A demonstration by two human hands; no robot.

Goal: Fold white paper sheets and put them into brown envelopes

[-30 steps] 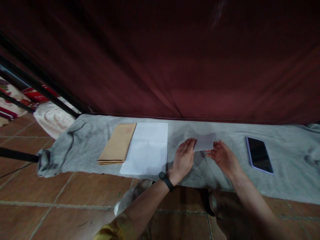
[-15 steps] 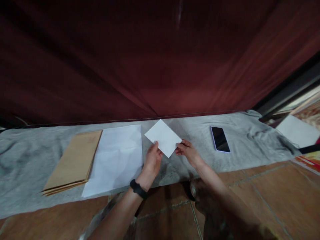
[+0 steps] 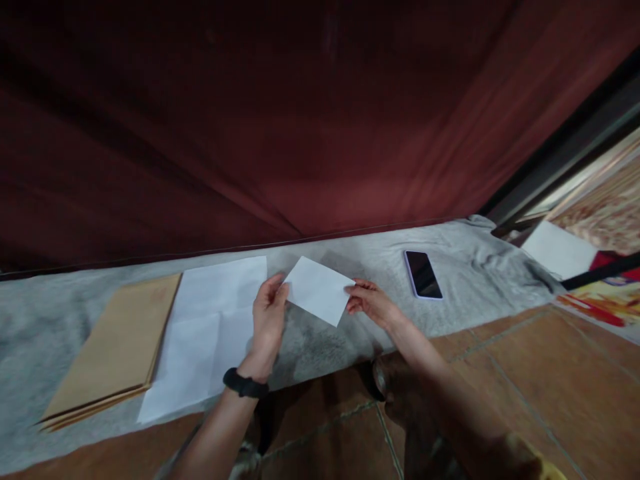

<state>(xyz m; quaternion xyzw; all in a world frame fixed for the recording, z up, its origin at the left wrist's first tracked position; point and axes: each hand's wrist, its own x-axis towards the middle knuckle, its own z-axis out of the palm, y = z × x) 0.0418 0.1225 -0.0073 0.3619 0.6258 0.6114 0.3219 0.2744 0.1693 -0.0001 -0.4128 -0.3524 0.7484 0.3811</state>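
Note:
Between my hands, above the grey cloth, is a small white rectangle of folded paper (image 3: 319,291), tilted with one corner toward me. My left hand (image 3: 270,313), with a black band on the wrist, pinches its left corner between thumb and fingers. On the opposite side my right hand (image 3: 373,301) grips the right edge, thumb on top. Whether the paper has several layers I cannot tell. Just left of my left hand lie large white sheets of paper (image 3: 200,347), and a stack of brown envelopes (image 3: 117,347) overlaps their left side.
A phone (image 3: 423,275) in a pale purple case lies to the right on the grey cloth (image 3: 470,273). Dark red fabric (image 3: 300,133) hangs behind. At the far right are a white sheet (image 3: 559,249) and a colourful printed item (image 3: 607,297). Brown floor tiles (image 3: 560,367) run along the front.
My left hand has moved from the paper's lower edge to its left corner. The white paper has turned between my hands, its long side now lying more level. The view has shifted slightly right.

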